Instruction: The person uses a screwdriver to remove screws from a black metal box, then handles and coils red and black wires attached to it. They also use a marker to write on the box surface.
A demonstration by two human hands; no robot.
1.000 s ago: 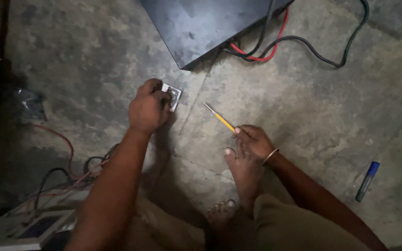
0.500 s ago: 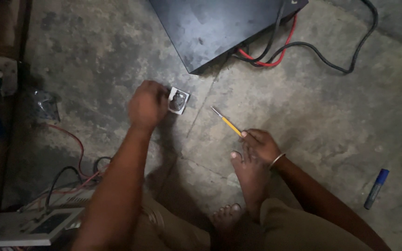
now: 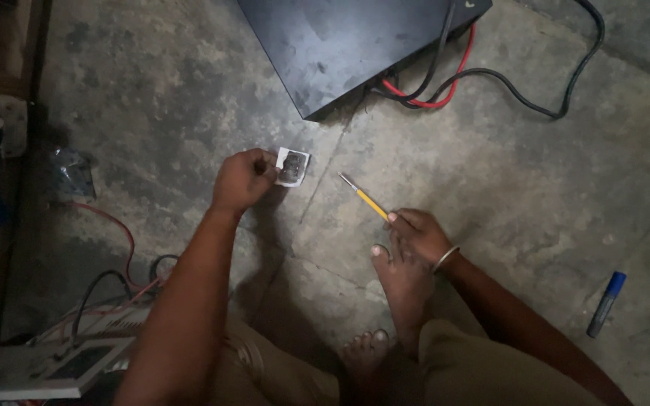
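My left hand is closed on a small square white part with a dark middle, held just above the concrete floor. My right hand grips a yellow-handled screwdriver whose metal tip points up and left toward that part, a short gap away. The right hand rests by my bare foot. A second foot's toes show lower down between my knees.
A large black metal box lies at the top with red and black cables running from its edge. A blue marker lies at right. Loose wires and a white device sit at lower left, shelving at far left.
The view has shifted slightly. My left hand has lifted the white part a little clear of the floor. The right hand and screwdriver keep about the same pose.
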